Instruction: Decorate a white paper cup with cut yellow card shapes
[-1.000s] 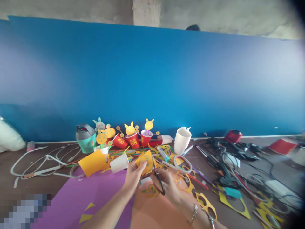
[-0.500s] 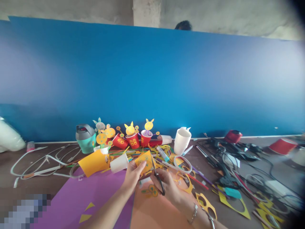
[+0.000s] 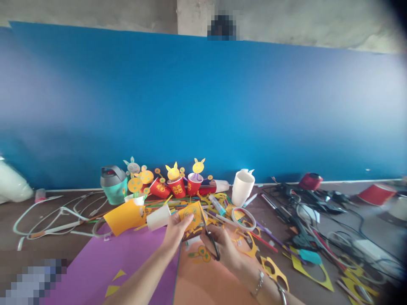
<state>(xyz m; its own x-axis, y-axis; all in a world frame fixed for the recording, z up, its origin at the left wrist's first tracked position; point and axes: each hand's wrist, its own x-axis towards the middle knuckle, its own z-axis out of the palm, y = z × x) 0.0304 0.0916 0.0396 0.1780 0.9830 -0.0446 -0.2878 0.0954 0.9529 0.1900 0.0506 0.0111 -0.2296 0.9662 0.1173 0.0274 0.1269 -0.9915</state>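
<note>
Between the thumb and fingers of my left hand (image 3: 177,228) is a piece of yellow paper (image 3: 193,213) with round drawings on it. My right hand (image 3: 224,245) is closed round the black handles of a pair of scissors (image 3: 212,239), whose blades point up and lie at the paper's right edge. Below my hands, a small yellow and green paper cutout (image 3: 200,254) rests on an orange sheet (image 3: 203,284). A purple sheet (image 3: 127,250) lies under my left forearm, with yellow scraps (image 3: 119,275) on it.
Red paper cups (image 3: 177,187) with animal faces stand along the blue partition (image 3: 203,106). A white cup (image 3: 159,217) lies behind my left hand; white cups (image 3: 243,187) stand farther right. Yellow offcuts (image 3: 275,272), a glue gun (image 3: 303,235) and cables crowd the right side. A person's head shows above the partition.
The yellow paper has shifted slightly left in my left hand, with the scissors still at its edge. Behind the partition, the person's head has moved left.
</note>
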